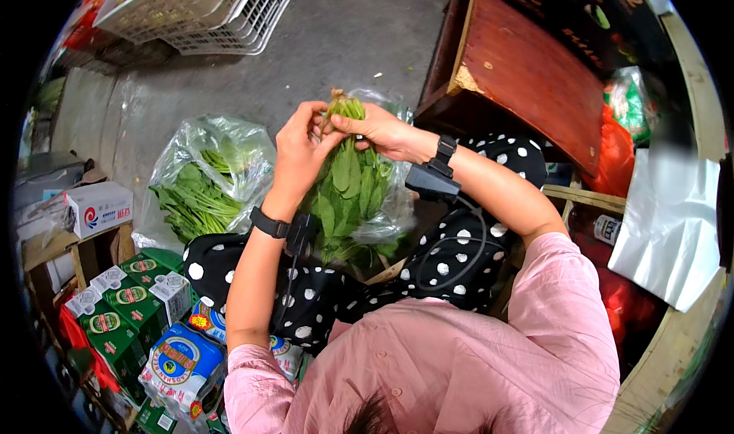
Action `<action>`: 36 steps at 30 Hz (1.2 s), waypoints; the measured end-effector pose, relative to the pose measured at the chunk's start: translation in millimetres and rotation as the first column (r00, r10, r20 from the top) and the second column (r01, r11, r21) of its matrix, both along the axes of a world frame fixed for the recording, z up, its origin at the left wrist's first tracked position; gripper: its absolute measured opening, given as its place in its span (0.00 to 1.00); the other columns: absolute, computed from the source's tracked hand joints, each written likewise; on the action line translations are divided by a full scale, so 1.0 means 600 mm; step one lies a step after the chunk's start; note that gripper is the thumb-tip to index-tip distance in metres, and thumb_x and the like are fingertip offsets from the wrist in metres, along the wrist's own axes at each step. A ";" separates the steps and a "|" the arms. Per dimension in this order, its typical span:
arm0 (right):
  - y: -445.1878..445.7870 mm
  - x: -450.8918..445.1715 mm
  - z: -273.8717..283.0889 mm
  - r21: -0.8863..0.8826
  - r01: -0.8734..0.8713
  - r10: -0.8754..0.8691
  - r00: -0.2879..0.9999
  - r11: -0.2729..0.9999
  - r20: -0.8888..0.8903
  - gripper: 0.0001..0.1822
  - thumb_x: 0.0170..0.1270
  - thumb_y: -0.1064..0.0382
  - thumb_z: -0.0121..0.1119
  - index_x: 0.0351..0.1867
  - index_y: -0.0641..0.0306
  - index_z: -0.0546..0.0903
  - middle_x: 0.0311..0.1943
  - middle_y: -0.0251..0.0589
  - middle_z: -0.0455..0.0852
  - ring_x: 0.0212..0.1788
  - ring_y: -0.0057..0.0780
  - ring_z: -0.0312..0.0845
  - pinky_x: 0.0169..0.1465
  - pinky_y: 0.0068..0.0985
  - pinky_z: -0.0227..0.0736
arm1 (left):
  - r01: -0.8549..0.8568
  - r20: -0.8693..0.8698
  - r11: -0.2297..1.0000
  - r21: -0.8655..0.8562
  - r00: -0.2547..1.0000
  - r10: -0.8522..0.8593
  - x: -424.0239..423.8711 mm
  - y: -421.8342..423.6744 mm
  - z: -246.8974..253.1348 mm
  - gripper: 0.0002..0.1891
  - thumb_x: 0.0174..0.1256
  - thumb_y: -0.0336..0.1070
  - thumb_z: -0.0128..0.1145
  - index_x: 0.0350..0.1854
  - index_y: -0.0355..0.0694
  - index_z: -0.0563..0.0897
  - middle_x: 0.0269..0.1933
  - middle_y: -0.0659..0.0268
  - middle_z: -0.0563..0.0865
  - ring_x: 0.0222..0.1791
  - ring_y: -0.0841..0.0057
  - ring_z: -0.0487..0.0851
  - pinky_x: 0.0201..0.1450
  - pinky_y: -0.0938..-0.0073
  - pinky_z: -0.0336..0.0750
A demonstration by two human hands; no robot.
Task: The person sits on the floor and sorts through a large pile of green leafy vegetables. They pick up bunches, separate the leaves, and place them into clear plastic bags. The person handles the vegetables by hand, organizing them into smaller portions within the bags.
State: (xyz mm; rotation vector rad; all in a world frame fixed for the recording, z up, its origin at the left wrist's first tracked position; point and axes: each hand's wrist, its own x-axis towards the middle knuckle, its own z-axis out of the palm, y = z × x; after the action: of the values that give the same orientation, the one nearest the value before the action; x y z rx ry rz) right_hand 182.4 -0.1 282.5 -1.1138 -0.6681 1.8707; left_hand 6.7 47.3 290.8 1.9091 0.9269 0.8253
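Observation:
A bunch of leafy greens (346,173), spinach by its look, hangs leaves-down between my hands. My right hand (391,134) grips it around the stems, just below the brownish root ends at the top. The thumb and fingers of my left hand (299,147) pinch at a stem on the bunch's left side. Behind and below the bunch spreads a clear plastic bag (399,202), and more leaves lie low between my knees. To the left, another clear plastic bag (189,139) stands open on the floor with loose greens (198,196) in it.
White plastic crates (229,30) stand on the concrete floor at upper left. A reddish-brown wooden cabinet (522,78) rises at right. Beer cartons (117,302) and a shrink-wrapped beer pack (182,365) sit at lower left. White plastic bags (665,233) lie on a wooden frame at right.

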 end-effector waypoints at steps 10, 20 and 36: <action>-0.001 -0.007 -0.007 0.027 -0.056 0.052 0.993 0.998 0.105 0.17 0.58 0.52 0.73 0.45 0.54 0.83 0.35 0.21 0.84 0.33 0.08 0.72 0.30 0.14 0.57 | 0.015 0.162 0.981 -0.195 0.987 0.017 0.001 0.008 0.003 0.16 0.57 0.23 0.66 0.49 0.37 0.83 0.38 0.69 0.82 0.25 0.89 0.72 0.28 0.85 0.69; -0.006 0.002 -0.016 -0.022 -0.081 0.084 0.987 0.996 0.135 0.14 0.60 0.51 0.72 0.39 0.55 0.83 0.33 0.22 0.84 0.29 0.10 0.69 0.29 0.15 0.56 | 0.034 0.300 0.873 -0.486 0.945 0.130 -0.009 0.024 -0.002 0.06 0.67 0.27 0.60 0.44 0.35 0.83 0.39 0.65 0.88 0.20 0.92 0.73 0.22 0.90 0.67; -0.004 0.011 -0.024 -0.065 -0.034 0.039 0.996 0.997 0.080 0.16 0.61 0.47 0.70 0.39 0.55 0.80 0.32 0.21 0.78 0.27 0.08 0.65 0.26 0.14 0.53 | 0.104 -0.058 0.957 -0.270 0.991 -0.124 -0.033 0.020 -0.050 0.12 0.55 0.33 0.73 0.39 0.35 0.86 0.24 0.76 0.74 0.26 0.89 0.69 0.28 0.83 0.63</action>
State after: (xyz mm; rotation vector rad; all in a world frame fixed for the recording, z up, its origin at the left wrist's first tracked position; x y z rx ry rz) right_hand 188.8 -2.6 267.9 -1.2310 -0.6832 1.8977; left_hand -13.0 59.4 260.8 1.7490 0.9137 0.5347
